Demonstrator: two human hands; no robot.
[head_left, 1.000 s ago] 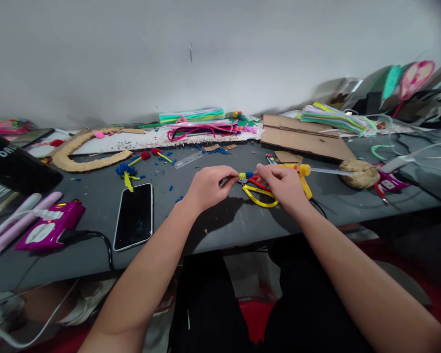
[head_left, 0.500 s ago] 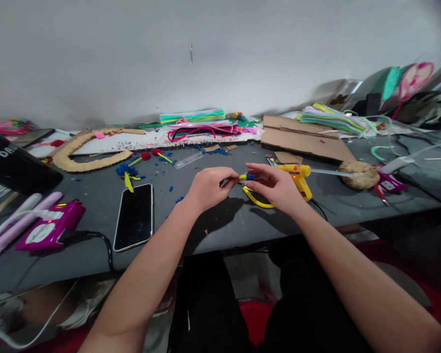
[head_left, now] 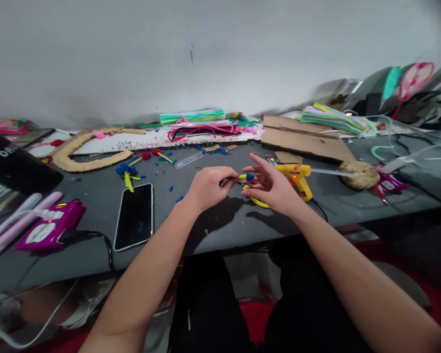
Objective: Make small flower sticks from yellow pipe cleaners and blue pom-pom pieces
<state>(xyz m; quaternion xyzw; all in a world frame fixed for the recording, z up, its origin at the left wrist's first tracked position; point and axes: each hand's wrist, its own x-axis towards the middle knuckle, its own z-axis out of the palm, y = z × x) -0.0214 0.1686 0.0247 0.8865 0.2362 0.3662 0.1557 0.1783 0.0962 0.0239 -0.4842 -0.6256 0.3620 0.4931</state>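
Observation:
Between its thumb and fingers, my left hand (head_left: 213,188) pinches a short yellow piece with a blue tip (head_left: 247,177), which looks like pipe cleaner. The piece points right, toward my right hand (head_left: 272,188), whose fingers are spread beside the blue tip. Below my right hand lies a yellow curved thing (head_left: 260,203), partly hidden by the fingers. A yellow glue gun (head_left: 300,182) rests just to the right, a glue stick in its back end. To the left, a blue pipe-cleaner flower (head_left: 126,169) with yellow leaves lies above a phone (head_left: 134,216).
Cardboard (head_left: 301,137) and bundles of pipe cleaners (head_left: 336,119) lie along the wall. A tan padded ring (head_left: 69,161) and a black bottle (head_left: 16,162) stand left, near a purple device (head_left: 51,228). A round pale lump (head_left: 360,175) sits right. Blue scraps dot the grey table (head_left: 220,235).
My right hand has opened its fingers and drawn back a little from the blue tip, which shows more plainly now. My left hand stays in place, holding the piece.

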